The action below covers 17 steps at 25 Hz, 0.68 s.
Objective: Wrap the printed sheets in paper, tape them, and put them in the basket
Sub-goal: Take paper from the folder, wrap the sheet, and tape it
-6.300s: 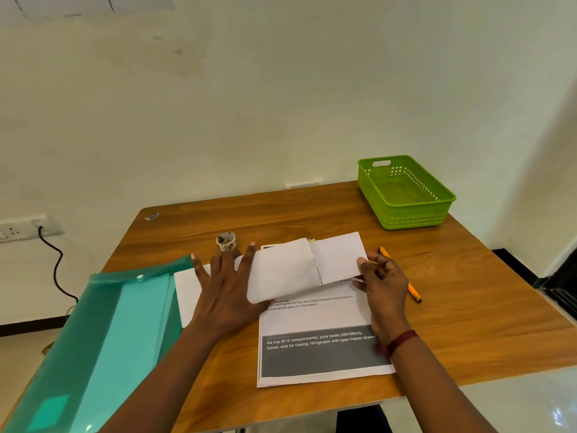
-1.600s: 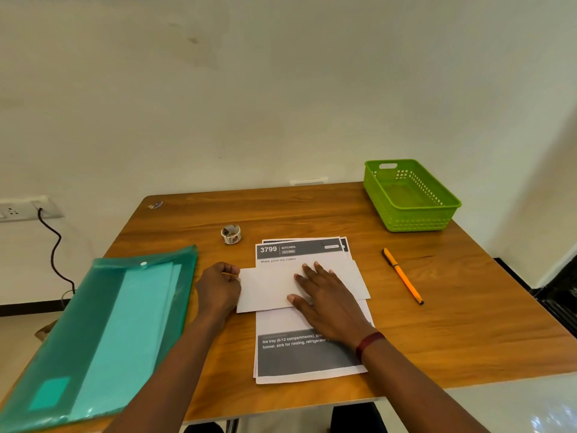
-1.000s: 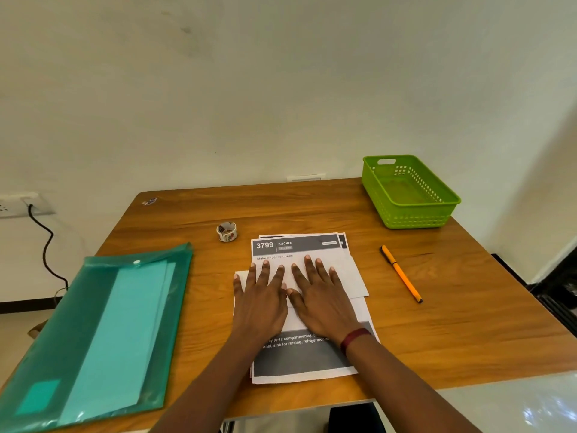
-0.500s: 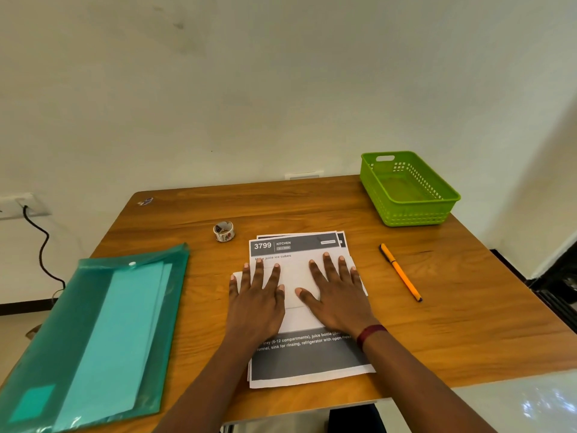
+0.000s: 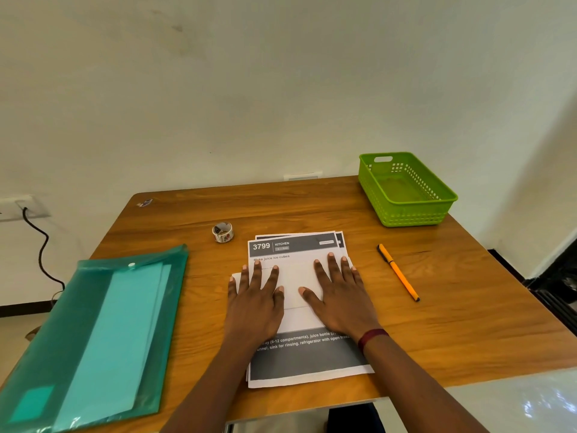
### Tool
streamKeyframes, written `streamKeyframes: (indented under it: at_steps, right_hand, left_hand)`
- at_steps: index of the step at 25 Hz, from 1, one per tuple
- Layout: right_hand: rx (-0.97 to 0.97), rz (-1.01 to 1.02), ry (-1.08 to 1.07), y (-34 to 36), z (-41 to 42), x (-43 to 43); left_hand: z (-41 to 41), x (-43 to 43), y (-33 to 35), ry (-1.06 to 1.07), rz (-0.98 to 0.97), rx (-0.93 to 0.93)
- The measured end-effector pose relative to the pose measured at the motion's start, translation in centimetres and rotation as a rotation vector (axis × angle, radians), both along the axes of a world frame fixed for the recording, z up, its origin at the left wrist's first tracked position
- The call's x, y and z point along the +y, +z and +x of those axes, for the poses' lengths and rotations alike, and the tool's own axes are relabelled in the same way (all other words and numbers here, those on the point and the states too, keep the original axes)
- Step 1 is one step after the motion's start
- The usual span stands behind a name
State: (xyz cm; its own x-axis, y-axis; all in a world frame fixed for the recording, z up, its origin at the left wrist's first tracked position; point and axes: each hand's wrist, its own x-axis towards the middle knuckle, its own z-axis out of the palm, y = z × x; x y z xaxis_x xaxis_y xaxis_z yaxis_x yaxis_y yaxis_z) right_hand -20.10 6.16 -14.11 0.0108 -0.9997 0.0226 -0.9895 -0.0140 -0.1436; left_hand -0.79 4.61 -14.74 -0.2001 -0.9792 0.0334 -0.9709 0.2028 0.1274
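Head view: left hand (image 5: 254,303) and right hand (image 5: 338,295), fingers straight and spread, pressed the folded white paper (image 5: 295,285) flat across the printed sheets (image 5: 299,357) mid-table, presumably to set its crease; basket (image 5: 412,215) stood well apart, far-right.

Your brown wooden tabletop (image 5: 312,210) carries a stack of printed white sheets (image 5: 299,357) at centre, a teal translucent plastic folder (image 5: 93,332) on your left, a small patterned tape roll (image 5: 223,232) beyond, and an orange pen (image 5: 398,271) and a green perforated plastic basket (image 5: 409,217) to your right.
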Motion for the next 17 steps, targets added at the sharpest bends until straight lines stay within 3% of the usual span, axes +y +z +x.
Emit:
streamKeyframes:
  at_steps: [17]
  right_hand:
    - [-0.018, 0.007, -0.014, -0.01, -0.03, 0.12]
  left_hand:
    - [-0.15, 0.3, 0.9, 0.016, 0.039, 0.009]
